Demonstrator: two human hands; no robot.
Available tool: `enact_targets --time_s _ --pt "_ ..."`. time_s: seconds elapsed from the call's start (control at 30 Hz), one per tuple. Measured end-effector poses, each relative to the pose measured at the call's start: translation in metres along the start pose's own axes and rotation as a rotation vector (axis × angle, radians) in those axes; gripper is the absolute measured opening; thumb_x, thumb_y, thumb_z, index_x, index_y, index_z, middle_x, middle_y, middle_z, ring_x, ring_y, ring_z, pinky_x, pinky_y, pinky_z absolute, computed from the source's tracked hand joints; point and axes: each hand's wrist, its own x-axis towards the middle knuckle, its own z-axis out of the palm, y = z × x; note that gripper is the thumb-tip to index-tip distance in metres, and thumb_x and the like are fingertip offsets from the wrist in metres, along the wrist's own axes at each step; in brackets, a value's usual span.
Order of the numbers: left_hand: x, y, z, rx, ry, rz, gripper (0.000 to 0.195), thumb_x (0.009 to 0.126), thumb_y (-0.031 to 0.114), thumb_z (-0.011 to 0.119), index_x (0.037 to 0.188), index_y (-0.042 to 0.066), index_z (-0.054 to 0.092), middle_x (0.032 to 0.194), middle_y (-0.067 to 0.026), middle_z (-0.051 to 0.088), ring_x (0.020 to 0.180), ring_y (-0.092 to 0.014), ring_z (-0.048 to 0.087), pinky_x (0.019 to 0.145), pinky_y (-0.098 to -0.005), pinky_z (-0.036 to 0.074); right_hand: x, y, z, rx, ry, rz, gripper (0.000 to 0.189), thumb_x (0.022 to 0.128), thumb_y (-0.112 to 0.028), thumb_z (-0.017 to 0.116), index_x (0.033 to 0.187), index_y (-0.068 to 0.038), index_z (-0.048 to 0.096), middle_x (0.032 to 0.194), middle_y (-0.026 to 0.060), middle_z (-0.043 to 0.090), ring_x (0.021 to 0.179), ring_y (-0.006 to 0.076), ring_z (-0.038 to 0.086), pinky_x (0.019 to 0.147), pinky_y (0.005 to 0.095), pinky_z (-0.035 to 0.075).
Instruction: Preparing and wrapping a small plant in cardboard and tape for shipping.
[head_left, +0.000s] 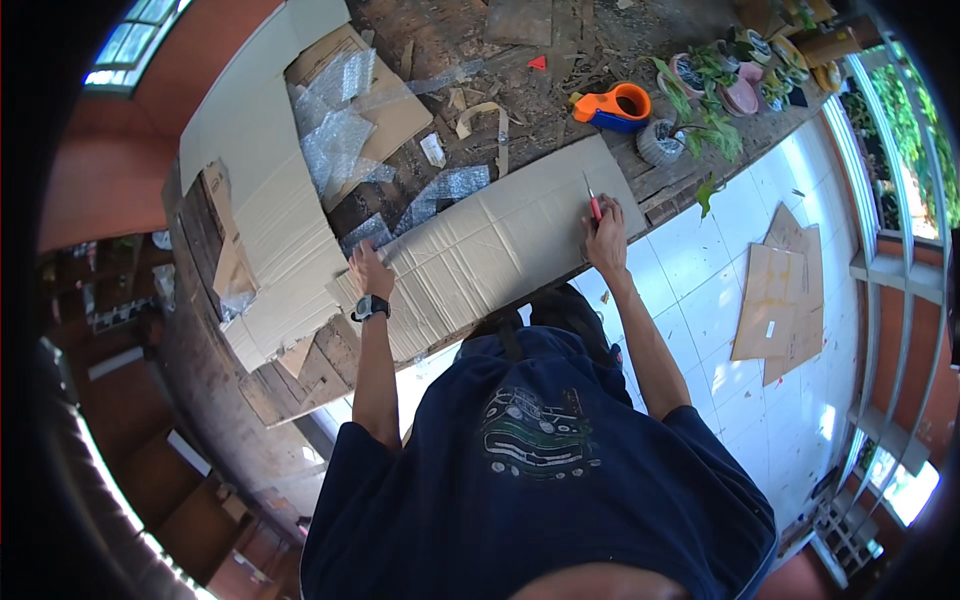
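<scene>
A long strip of corrugated cardboard (480, 247) lies along the near edge of the wooden table, creased across its left half. My right hand (606, 234) rests on its right end and holds a red-handled knife (595, 204), its thin blade pointing away from me. At the strip's left end, my left hand (371, 271) touches the cardboard's far edge beside a piece of bubble wrap (367, 232); a watch is on that wrist. To the left, a larger cardboard sheet (277, 217) with cut-out openings lies on the table, its edge close to the strip.
Beyond the strip lie bubble wrap, cardboard scraps and an orange and blue tape dispenser (613, 107). Several potted plants stand at the table's right, the nearest in a ribbed pot (660, 142). Flattened cardboard (772, 300) lies on the tiled floor at the right.
</scene>
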Motion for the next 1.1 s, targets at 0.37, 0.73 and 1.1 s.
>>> enact_targets --time_s 0.37,0.73,1.1 --pt "-0.03 0.192 0.022 -0.148 -0.369 0.222 0.12 0.045 0.051 0.091 0.149 0.028 0.035 0.164 0.0001 0.005 0.147 -0.047 -0.002 0.096 -0.0853 0.018 0.008 -0.072 -0.006 0.13 -0.582 0.059 0.054 0.093 -0.013 0.055 0.14 -0.002 0.031 0.088 0.0321 0.064 0.08 0.0506 0.063 0.073 0.0583 0.048" --pt "-0.025 0.186 0.044 -0.114 -0.396 0.154 0.128 0.039 0.041 0.095 0.15 0.037 0.032 0.163 0.0079 0.0 0.147 -0.042 -0.01 0.094 -0.0873 0.021 0.027 -0.085 0.029 -0.108 -0.657 -0.116 0.077 0.085 -0.001 0.056 0.152 -0.01 0.019 0.081 0.0317 0.064 0.078 0.0502 0.062 0.072 0.0586 0.048" --pt "-0.037 0.188 0.035 -0.049 -0.424 0.185 0.121 0.043 0.045 0.093 0.148 0.026 0.036 0.163 0.0034 0.0 0.145 -0.048 -0.008 0.088 -0.0898 0.025 -0.018 -0.084 -0.064 0.151 -0.734 0.134 0.067 0.09 -0.003 0.054 0.149 -0.008 0.024 0.101 0.031 0.064 0.09 0.0526 0.06 0.079 0.0582 0.046"
